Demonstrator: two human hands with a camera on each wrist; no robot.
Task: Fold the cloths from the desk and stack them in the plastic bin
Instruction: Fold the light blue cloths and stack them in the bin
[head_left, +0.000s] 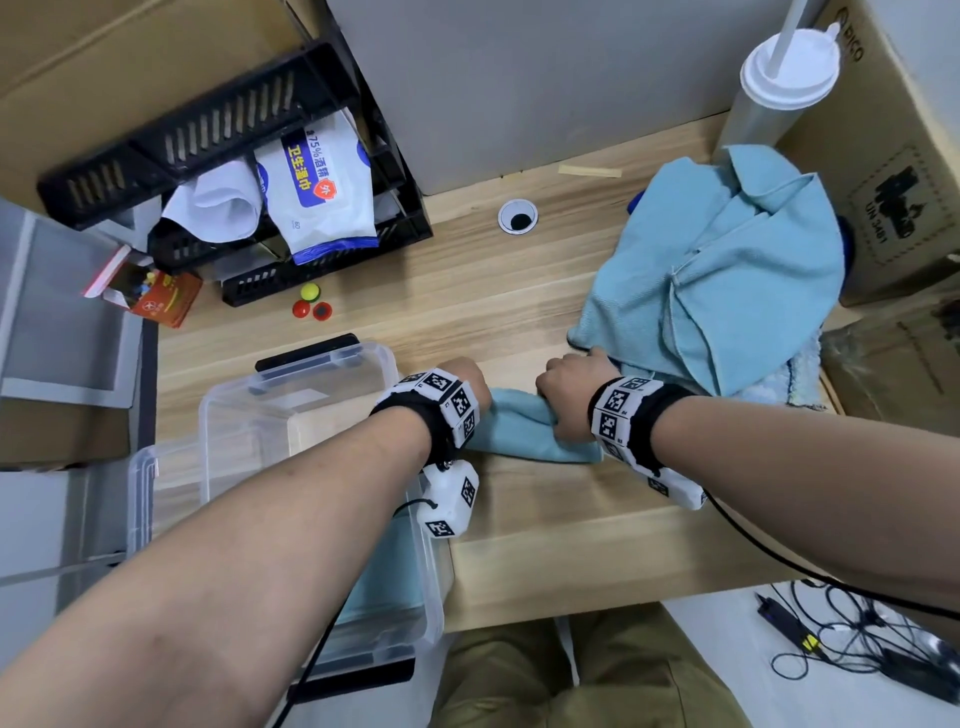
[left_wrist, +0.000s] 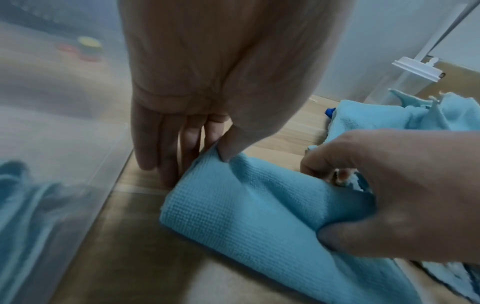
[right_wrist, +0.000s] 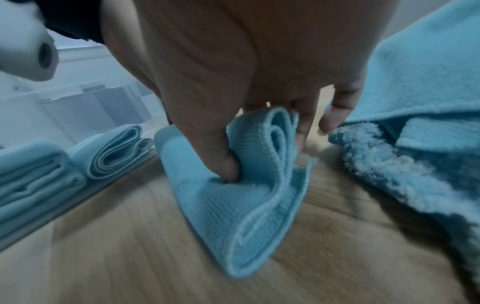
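Observation:
A folded light-blue cloth (head_left: 524, 431) lies on the wooden desk (head_left: 545, 525) between my two hands. My left hand (head_left: 470, 387) pinches its left end between thumb and fingers (left_wrist: 192, 142). My right hand (head_left: 569, 395) grips the right end, thumb pressed into the folded layers (right_wrist: 249, 164). The clear plastic bin (head_left: 249, 415) stands just left of the cloth; folded blue cloths (right_wrist: 114, 150) lie inside it, seen through its wall. A heap of unfolded blue cloths (head_left: 727, 280) sits at the right of the desk, next to my right hand.
A black slotted rack (head_left: 218, 135) with a wipes pack (head_left: 317, 192) stands at the back left. Small round caps (head_left: 311, 304) lie before it. A white lidded cup (head_left: 774, 88) and cardboard boxes (head_left: 893, 171) crowd the back right. Cables (head_left: 841, 639) lie on the floor.

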